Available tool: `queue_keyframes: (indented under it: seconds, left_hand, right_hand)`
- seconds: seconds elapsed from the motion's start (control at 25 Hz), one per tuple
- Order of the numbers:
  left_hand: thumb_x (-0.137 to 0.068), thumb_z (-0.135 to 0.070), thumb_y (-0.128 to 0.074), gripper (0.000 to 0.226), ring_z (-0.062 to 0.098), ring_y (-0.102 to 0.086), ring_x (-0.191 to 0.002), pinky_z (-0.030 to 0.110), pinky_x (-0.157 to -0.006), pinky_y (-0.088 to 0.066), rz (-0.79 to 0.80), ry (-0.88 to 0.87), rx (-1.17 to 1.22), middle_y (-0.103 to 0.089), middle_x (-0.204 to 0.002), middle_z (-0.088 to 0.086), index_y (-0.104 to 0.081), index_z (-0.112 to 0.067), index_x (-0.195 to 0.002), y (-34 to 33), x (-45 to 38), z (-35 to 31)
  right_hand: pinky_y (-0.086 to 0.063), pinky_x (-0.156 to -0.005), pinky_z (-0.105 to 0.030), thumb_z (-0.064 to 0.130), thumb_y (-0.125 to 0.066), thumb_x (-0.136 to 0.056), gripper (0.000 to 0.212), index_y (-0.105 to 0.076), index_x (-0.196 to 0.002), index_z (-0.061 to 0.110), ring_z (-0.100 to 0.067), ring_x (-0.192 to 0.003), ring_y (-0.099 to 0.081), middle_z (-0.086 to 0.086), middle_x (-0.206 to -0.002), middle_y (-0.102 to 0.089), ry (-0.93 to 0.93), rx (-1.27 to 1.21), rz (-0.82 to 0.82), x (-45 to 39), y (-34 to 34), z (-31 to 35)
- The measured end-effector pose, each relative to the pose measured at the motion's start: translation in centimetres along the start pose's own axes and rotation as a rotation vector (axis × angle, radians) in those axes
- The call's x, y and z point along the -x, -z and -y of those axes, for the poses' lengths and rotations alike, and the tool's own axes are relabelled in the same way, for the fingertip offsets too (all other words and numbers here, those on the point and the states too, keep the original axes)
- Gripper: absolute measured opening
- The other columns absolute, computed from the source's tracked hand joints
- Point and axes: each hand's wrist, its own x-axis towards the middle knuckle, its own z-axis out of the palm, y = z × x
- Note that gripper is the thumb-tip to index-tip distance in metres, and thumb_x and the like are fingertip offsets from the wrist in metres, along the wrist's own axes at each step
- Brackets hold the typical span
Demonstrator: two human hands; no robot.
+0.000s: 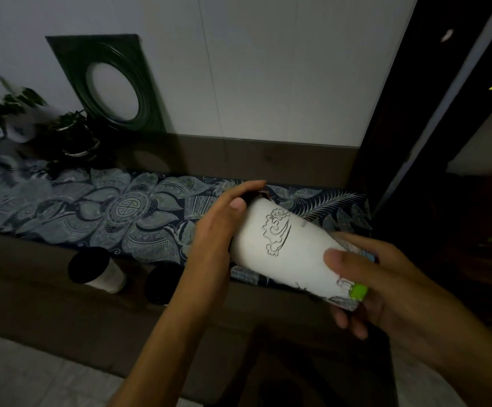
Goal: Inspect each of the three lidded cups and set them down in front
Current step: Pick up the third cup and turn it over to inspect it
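Note:
I hold a white paper cup (286, 248) with a drawn cloud pattern, tipped on its side above the bench. My left hand (218, 227) wraps its black-lidded end, which points up and left. My right hand (368, 277) grips its base, where a green and blue print shows. Two more white cups with black lids stand on the brown bench in front: one (95, 270) at the left, the other (159, 284) partly hidden behind my left forearm.
A dark blue patterned cloth (121, 210) runs along the bench against the white wall. A dark green frame with a round opening (109, 83) leans on the wall. Potted plants (71, 133) stand at the far left. A dark door frame (415, 113) rises at the right.

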Motion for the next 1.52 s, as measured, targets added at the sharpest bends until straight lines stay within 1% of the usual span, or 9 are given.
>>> queue_keyframes:
  seconds: [0.08,0.28,0.52,0.6,0.8,1.04,1.2,1.32,1.52]
  left_hand:
    - [-0.085,-0.051,-0.05,0.044,0.027,-0.067,-0.112,0.056,-0.095,-0.054,-0.012,-0.013,-0.012,-0.072,-0.121,0.004,-0.073,-0.028,-0.115,-0.2,0.1,-0.2]
    - [-0.09,-0.045,-0.045,0.039,0.025,-0.068,-0.112,0.061,-0.099,-0.051,-0.065,0.077,-0.032,-0.074,-0.119,0.001,-0.075,-0.03,-0.11,-0.6,-0.2,-0.1]
    - [-0.09,-0.054,-0.046,0.046,0.03,-0.065,-0.119,0.06,-0.099,-0.051,0.035,-0.007,0.007,-0.07,-0.127,0.006,-0.07,-0.029,-0.122,-0.3,0.2,-0.7]
    - [-0.088,-0.054,-0.047,0.046,0.033,-0.066,-0.115,0.058,-0.097,-0.053,0.011,0.006,0.031,-0.072,-0.123,0.007,-0.072,-0.028,-0.117,-0.4,0.2,-0.8]
    - [-0.097,-0.048,-0.045,0.043,0.03,-0.069,-0.112,0.038,-0.079,-0.059,-0.035,0.139,0.121,-0.074,-0.118,0.007,-0.072,-0.022,-0.117,-0.4,0.4,-0.8]
    - [-0.094,-0.048,-0.042,0.04,0.025,-0.068,-0.109,0.042,-0.078,-0.059,-0.005,-0.201,0.01,-0.069,-0.126,0.001,-0.065,-0.032,-0.123,-0.7,0.6,0.1]
    - [-0.098,-0.045,-0.043,0.036,0.026,-0.075,-0.089,0.043,-0.073,-0.056,-0.118,0.257,0.319,-0.077,-0.108,0.007,-0.073,-0.027,-0.105,-1.7,0.6,-0.8]
    - [-0.094,-0.049,-0.044,0.049,0.034,-0.074,-0.078,0.049,-0.081,-0.057,0.081,0.709,0.571,-0.078,-0.1,0.018,-0.078,-0.014,-0.096,-2.5,0.7,-1.9]
    - [-0.097,-0.049,-0.04,0.052,0.036,-0.07,-0.095,0.051,-0.079,-0.059,0.068,0.529,0.745,-0.074,-0.113,0.018,-0.068,-0.011,-0.119,-4.4,1.4,-1.5]
  right_hand:
    - [-0.049,-0.042,-0.026,0.049,-0.082,-0.056,0.071,-0.061,-0.123,0.037,-0.019,-0.057,-0.067,0.001,-0.09,-0.076,0.005,0.02,0.015,0.2,0.0,0.4]
    - [-0.056,-0.082,-0.027,0.064,-0.063,-0.065,0.081,-0.033,-0.14,0.053,-0.001,-0.112,-0.054,0.029,-0.133,-0.044,0.575,1.137,-0.158,0.2,0.6,-0.5]
    - [-0.049,-0.042,-0.029,0.051,-0.078,-0.061,0.039,-0.072,-0.099,0.043,-0.023,-0.057,-0.069,-0.005,-0.089,-0.078,0.102,0.044,-0.009,0.8,0.1,0.9]
    - [-0.052,-0.046,-0.027,0.052,-0.076,-0.059,0.049,-0.068,-0.107,0.046,-0.021,-0.064,-0.072,-0.001,-0.097,-0.077,0.13,0.075,0.026,0.9,0.0,0.7]
    - [-0.052,-0.074,-0.013,0.063,-0.073,-0.064,0.077,-0.04,-0.133,0.055,0.007,-0.114,-0.053,0.031,-0.127,-0.049,0.553,0.947,-0.185,0.8,0.2,0.2]
    - [-0.044,-0.036,-0.024,0.058,-0.073,-0.073,0.038,-0.061,-0.104,0.039,-0.016,-0.046,-0.06,0.006,-0.09,-0.076,0.26,0.249,-0.171,-0.2,-0.3,0.7]
    - [-0.06,-0.063,-0.021,0.056,-0.073,-0.071,0.051,-0.054,-0.117,0.041,-0.006,-0.099,-0.069,0.012,-0.11,-0.068,0.519,0.391,-0.234,-0.6,-0.8,1.4]
    - [-0.061,-0.079,-0.032,0.036,-0.074,-0.07,0.058,-0.052,-0.121,0.022,-0.018,-0.111,-0.067,0.0,-0.117,-0.068,0.79,0.367,-0.109,-1.6,-1.2,3.6]
    - [-0.06,-0.079,-0.049,0.031,-0.072,-0.073,0.051,-0.054,-0.114,0.007,-0.034,-0.095,-0.071,-0.019,-0.106,-0.068,0.87,0.005,-0.282,-4.2,-2.6,4.9]
